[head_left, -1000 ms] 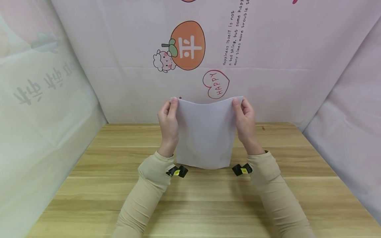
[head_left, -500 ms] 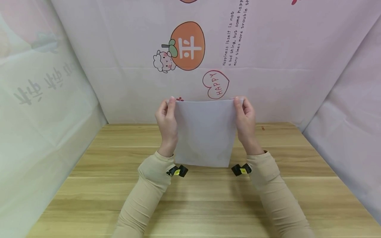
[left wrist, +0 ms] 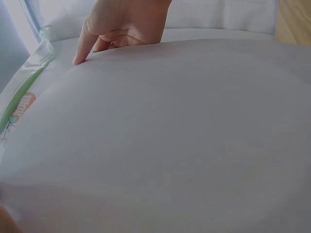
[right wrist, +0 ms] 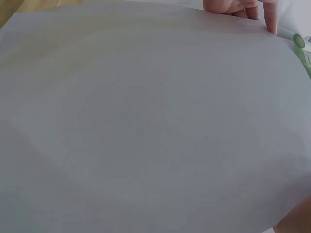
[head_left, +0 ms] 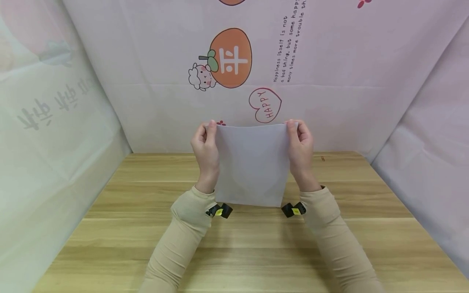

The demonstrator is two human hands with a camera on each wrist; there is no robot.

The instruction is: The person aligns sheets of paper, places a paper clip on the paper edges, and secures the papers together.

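A plain white sheet (head_left: 253, 165) hangs upright between two hands in the head view, its top edge dipping slightly in the middle. The left hand (head_left: 207, 156) pinches its upper left corner, thumb in front. At the upper right corner the right hand (head_left: 301, 154) pinches it the same way; fingers behind the sheet are partly hidden. In the left wrist view the sheet (left wrist: 170, 131) fills most of the picture, with the right hand (left wrist: 129, 22) at its far edge. The right wrist view shows the sheet (right wrist: 155, 116) and the left hand (right wrist: 243, 7) beyond.
Below lies a wooden table (head_left: 242, 260). A printed white cloth (head_left: 329, 114) hangs behind it, with more pale cloth on both sides. A small reddish-brown mark or object (head_left: 323, 158) is near the table's back edge. Small black cameras (head_left: 226, 210) sit at the wrists.
The sheet's top edge, sagging deeply a second ago, is now straighter. The left hand has shifted slightly left, and the right forearm slightly left since half a second ago.
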